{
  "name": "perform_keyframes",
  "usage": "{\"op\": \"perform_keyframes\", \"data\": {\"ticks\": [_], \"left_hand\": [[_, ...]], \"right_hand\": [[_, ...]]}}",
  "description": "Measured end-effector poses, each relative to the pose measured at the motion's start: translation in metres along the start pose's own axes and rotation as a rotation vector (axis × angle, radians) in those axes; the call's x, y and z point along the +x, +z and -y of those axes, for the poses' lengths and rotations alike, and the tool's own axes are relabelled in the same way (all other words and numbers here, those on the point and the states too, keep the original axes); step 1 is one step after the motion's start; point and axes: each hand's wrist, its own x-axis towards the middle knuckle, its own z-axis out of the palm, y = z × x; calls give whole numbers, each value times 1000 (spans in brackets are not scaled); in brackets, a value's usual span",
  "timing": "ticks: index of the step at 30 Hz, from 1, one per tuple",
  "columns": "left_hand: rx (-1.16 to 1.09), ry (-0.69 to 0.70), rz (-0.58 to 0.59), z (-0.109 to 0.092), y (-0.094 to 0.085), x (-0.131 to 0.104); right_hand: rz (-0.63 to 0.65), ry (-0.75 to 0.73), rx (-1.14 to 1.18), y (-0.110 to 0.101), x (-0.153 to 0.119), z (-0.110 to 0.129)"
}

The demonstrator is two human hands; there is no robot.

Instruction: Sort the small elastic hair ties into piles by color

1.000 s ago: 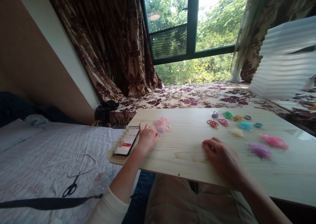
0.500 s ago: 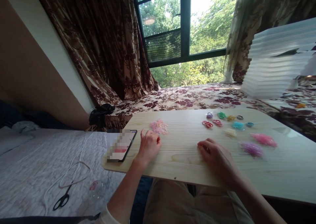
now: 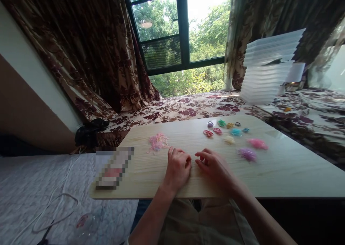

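My left hand (image 3: 178, 168) rests at the middle of the wooden board (image 3: 161, 185), its fingers curled in with the thumb against them. Whatever it may hold is too small or hidden to make out. Close by on the right, my right hand (image 3: 215, 166) is half curled, with a gap between thumb and forefinger and nothing visible there. The fingertips of the two hands face each other, a little apart. Beyond my left hand lies a loose heap of tiny pastel pink bands (image 3: 158, 142).
Farther right lie small bundles of coloured bands, among them a purple bundle (image 3: 247, 154), a pink bundle (image 3: 257, 143) and a turquoise bundle (image 3: 236, 132). A blurred-out phone (image 3: 114, 169) sits at the board's left end. White foam sheets (image 3: 265, 72) are stacked by the window.
My hands have come closer together, the left moving right, away from the pink heap. The right thumb and forefinger have parted slightly. The view has turned to the right.
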Motion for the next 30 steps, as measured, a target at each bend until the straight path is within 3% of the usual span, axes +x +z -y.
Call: {"op": "perform_keyframes", "data": {"ticks": [14,24,30], "left_hand": [[-114,55,-42,-1,-1,-1],[37,-73,-169,6,0,-5],[92,-58,-182,6,2,-5]], "right_hand": [[6,-28,47,-2,-1,1],[23,-16,-4,-7,-1,6],[-45,-15,-103,-12,-4,13]]}}
